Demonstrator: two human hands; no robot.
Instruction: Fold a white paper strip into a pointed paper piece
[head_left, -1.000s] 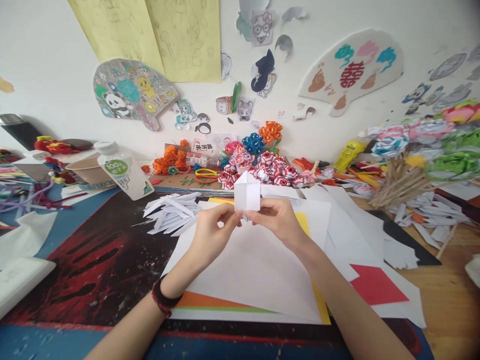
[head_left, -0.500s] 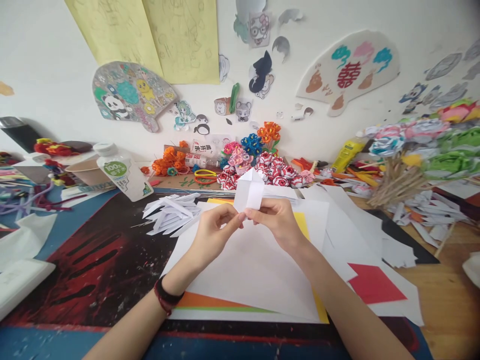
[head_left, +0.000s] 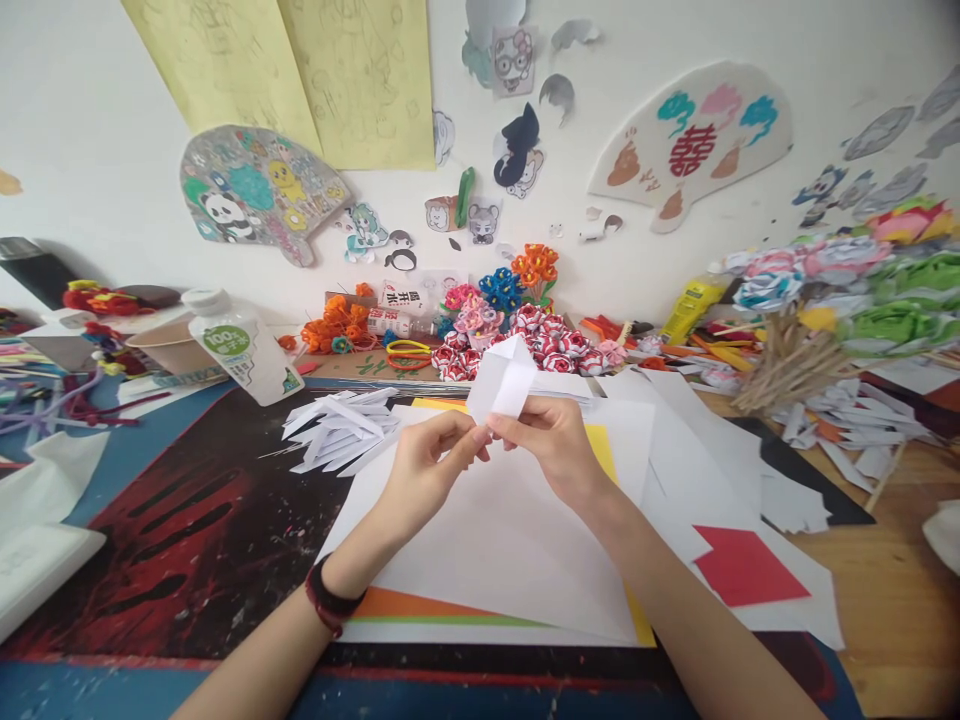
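Note:
A small folded white paper point(head_left: 501, 378) is held up near the middle of the view, above a stack of white and coloured sheets point(head_left: 510, 540). My left hand point(head_left: 435, 460) pinches its lower left corner between thumb and fingers. On the right, my right hand point(head_left: 551, 440) grips the paper's lower edge, its thumb tip close beside my left thumb. The fingers behind the paper are partly hidden. To the left of my left hand lies a pile of white paper strips point(head_left: 341, 428).
Paper flowers point(head_left: 540, 340) stand at the back by the wall. A white bottle point(head_left: 244, 348) and a paper cup point(head_left: 176, 345) are back left. A red paper piece point(head_left: 750, 566) lies at right, near a bundle of sticks point(head_left: 787, 365). A white packet point(head_left: 45, 575) sits at left.
The folded paper has tilted slightly to the right and its top has shifted a little. Both hands keep nearly the same place and grip. The whole view has shifted slightly.

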